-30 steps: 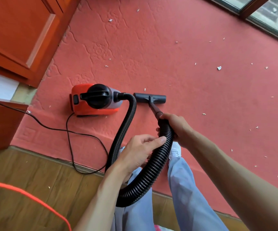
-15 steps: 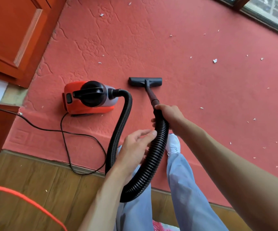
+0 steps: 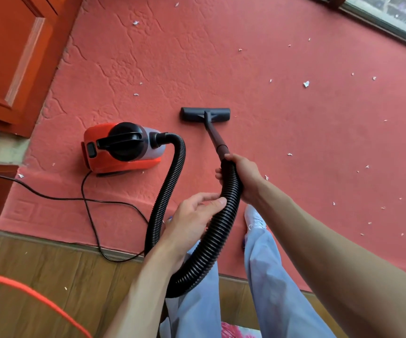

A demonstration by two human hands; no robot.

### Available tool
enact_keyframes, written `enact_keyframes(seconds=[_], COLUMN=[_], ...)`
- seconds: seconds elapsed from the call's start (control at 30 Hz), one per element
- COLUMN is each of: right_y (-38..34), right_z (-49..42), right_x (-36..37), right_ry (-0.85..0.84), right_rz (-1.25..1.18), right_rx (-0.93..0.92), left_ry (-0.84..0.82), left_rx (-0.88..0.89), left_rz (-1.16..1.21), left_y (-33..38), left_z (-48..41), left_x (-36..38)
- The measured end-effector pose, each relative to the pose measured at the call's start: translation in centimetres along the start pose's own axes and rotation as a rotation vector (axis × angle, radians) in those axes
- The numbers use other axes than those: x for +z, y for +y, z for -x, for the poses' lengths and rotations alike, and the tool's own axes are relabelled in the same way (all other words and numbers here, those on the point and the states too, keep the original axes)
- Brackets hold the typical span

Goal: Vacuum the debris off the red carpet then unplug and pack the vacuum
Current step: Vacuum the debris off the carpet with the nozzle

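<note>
Your R hand is wrapped tight round the hose where it meets the wand; L hand rests on the hose w/ fingers loosely curled. Nozzle sits flat on carpet, vacuum just left, debris scattered right.

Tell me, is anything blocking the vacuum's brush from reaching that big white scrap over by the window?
Nothing visible does. The brush sits flat on the carpet, and only bare carpet with a few tiny specks lies between it and the white scrap. The vacuum and its cord lie off on the other side.
</note>
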State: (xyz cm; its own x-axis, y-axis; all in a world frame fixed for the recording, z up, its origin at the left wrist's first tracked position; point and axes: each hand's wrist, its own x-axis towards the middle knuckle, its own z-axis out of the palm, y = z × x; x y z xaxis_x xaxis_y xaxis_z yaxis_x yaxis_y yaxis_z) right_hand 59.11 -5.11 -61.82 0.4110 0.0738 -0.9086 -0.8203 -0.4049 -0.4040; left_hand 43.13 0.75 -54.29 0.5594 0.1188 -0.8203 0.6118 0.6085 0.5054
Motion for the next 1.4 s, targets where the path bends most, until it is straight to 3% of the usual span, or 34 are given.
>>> enact_keyframes(seconds=[0.2,0.4,1.2,1.4], right_y=[-1.2,-1.1,-7.4,-12.8], right_z=[0.4,1.8,-7.4,-10.2], right_x=[-0.9,-3.7,-5.4,-3.7], right_ry=[0.080,0.062,-0.134,-0.035], right_rz=[-0.062,-0.206,-0.480,-0.536], right_rx=[-0.097,-0.009,-0.036,-0.033], left_ry=[-0.084,-0.186,-0.052,-0.056], left_rx=[0.000,-0.031,0.065,0.023], left_rz=[0.010,-0.034,0.054,0.091], left_y=[0.2,2.7,6.7,10.4], left_z=[-0.1,0.3,-7.6,-11.0], left_x=[0.9,1.0,4.2,6.9])
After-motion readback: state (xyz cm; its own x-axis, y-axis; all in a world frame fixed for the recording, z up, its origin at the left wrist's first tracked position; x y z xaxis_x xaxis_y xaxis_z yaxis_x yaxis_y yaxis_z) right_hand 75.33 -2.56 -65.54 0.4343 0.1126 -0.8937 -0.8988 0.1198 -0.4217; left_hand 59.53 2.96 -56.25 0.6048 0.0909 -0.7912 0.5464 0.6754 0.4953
